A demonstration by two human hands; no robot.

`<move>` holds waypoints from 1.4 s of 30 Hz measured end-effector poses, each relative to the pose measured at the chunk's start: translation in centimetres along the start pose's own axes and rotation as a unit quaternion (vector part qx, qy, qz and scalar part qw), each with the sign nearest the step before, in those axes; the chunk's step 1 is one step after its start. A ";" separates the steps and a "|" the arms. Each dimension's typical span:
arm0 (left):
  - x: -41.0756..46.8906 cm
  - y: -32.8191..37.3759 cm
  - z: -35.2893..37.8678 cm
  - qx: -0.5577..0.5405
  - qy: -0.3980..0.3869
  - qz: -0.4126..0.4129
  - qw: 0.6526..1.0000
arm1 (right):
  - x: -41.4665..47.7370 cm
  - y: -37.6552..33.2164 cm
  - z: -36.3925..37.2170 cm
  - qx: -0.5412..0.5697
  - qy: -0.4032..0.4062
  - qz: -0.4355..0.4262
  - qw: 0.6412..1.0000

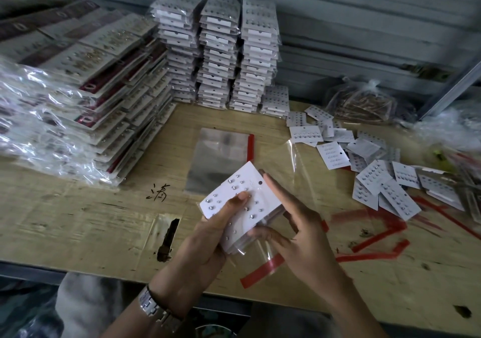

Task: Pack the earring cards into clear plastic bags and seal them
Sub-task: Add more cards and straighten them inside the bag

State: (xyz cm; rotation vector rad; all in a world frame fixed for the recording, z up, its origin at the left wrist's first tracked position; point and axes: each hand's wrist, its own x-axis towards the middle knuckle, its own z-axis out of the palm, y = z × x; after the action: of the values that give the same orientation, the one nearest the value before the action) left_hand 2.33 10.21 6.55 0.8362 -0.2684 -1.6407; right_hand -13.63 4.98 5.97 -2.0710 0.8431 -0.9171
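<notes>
From the head camera, we see the left hand (216,233) clamped on a stack of earring cards (234,189), thumb pressed on the top card and fingers curled beneath. The stack is held tilted just above the table (78,220). The right hand (299,228) lies against the stack's right edge with its fingers mostly straight and its thumb at the near corner, gripping nothing we can make out. A clear bag (299,160) trails from under the stack, its red seal strip (260,270) toward us. The plastic is hard to read, so we think the cards' near end is only partly inside.

We judge the bagging step to be in hand. Next we would need to square the stack, seat it fully in the bag, then fold and press the strip. More empty bags (218,155) lie beyond the hands, loose cards (377,181) wait on the right, and packed stacks (221,51) stand at the back.
</notes>
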 end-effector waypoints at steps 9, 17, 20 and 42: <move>-0.3 0.1 -0.6 -0.003 0.003 -0.002 1.000 | 0.4 0.0 0.8 0.015 0.026 0.024 0.999; -0.1 -0.2 -1.2 0.065 0.001 -0.009 0.998 | 0.2 -0.4 0.4 -0.055 -0.049 0.027 0.997; 0.0 -0.4 -1.4 0.069 0.014 -0.016 0.997 | 0.2 -0.6 0.6 -0.081 -0.036 0.014 0.996; 1.0 1.3 -2.9 0.320 0.104 0.326 0.883 | -2.7 0.5 -0.5 0.018 0.266 -0.111 0.957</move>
State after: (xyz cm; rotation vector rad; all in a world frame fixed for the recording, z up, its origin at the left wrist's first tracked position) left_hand 5.15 9.70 4.83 1.2358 -0.8693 -0.8052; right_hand -15.65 6.60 4.91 -1.9350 0.8570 -1.6484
